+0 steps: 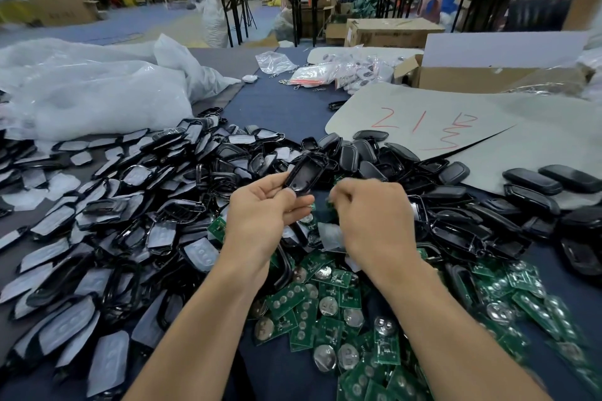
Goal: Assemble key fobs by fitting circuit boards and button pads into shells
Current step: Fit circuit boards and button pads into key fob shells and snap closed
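Above the dark blue table (280,104), centre: my left hand (260,208), thumb and fingers curled round the near end of one black shell (304,172), which is held clear of the heaps and tilted, its inner side showing and its far end pointing up and away from me. Just beside it, to the right: my right hand (374,215), fingertips curled inward and blurred; whether they pinch anything I cannot tell. Below and between both wrists: loose green circuit boards (329,303), many with round silver cells, spreading toward the near right edge. Left of my left forearm: a broad heap of black shell halves fitted with pale grey button pads (156,231), overlapping one another. Right of my right hand: a heap of plain black shell backs (456,205), partly lying on a grey sheet (407,101) marked in red. Far left: crumpled clear plastic bags (81,98). Far right, behind the grey sheet: an open cardboard box (462,78), with small bagged items (325,75) just left of it.
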